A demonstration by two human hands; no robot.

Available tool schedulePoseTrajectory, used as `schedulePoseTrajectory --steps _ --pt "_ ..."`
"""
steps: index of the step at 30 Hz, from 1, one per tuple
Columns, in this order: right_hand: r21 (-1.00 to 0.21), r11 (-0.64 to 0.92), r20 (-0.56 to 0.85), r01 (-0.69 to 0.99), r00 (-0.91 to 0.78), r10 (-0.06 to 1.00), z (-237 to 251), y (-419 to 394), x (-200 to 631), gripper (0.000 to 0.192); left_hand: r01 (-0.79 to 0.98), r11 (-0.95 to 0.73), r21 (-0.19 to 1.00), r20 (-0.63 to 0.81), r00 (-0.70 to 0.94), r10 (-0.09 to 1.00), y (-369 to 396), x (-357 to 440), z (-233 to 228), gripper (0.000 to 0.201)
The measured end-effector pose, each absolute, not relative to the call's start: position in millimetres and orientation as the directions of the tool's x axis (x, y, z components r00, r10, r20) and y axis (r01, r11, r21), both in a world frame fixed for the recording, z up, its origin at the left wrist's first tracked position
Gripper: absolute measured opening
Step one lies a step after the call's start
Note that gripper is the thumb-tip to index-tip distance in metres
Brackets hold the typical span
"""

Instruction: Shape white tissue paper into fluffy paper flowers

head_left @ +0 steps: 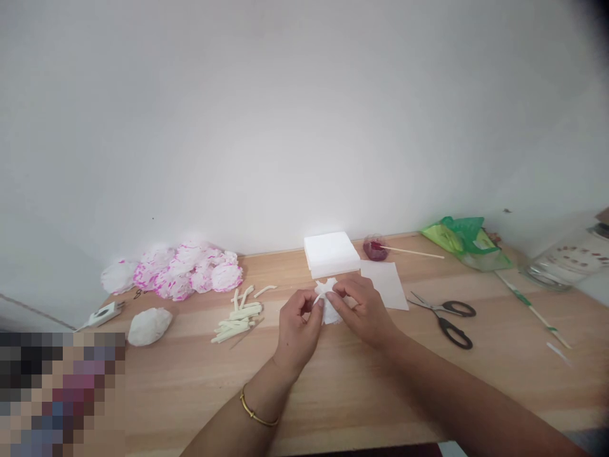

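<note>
Between my two hands is a small piece of white tissue paper (332, 312), gathered at its middle with frayed edges sticking out above and below. My left hand (301, 324) pinches its left side with thumb and fingers. From the right, my right hand (364, 308) pinches it too, and the thumbs nearly meet. Just behind the hands lie a stack of white tissue sheets (332, 251) and a single flat white sheet (386, 285). Scissors with black handles (445, 312) rest with spread blades to the right of my right hand.
Pale cream strips (238, 320) lie left of my hands. Pink-edged paper flowers (185, 270) and a white paper ball (150, 325) sit further left. At the back are a bowl of dark red liquid (375, 247) with a stick, a green plastic bag (469, 241) and a glass jar (566, 257).
</note>
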State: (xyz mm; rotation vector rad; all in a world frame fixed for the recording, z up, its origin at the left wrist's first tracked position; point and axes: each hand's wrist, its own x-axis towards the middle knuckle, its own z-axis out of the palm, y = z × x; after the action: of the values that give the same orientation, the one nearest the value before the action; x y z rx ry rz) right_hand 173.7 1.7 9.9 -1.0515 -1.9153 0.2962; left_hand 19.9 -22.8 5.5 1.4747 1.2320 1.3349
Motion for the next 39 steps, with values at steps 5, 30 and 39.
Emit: schedulePoseTrajectory --steps 5,30,39 --pt "-0.526 0.663 0.61 0.533 -0.306 0.731 10 0 172 0.018 0.265 -0.26 0.928 0.274 -0.015 0.962 -23 20 4 0.024" --pt "-0.709 0.588 0.492 0.389 -0.324 0.808 14 2 171 0.02 -0.476 0.113 0.872 -0.156 -0.05 0.987 -5 16 -1 0.033" --pt "-0.752 0.53 0.446 0.392 -0.29 0.847 16 3 176 0.015 -0.429 0.076 0.9 -0.042 0.087 0.995 -9 17 5 0.04"
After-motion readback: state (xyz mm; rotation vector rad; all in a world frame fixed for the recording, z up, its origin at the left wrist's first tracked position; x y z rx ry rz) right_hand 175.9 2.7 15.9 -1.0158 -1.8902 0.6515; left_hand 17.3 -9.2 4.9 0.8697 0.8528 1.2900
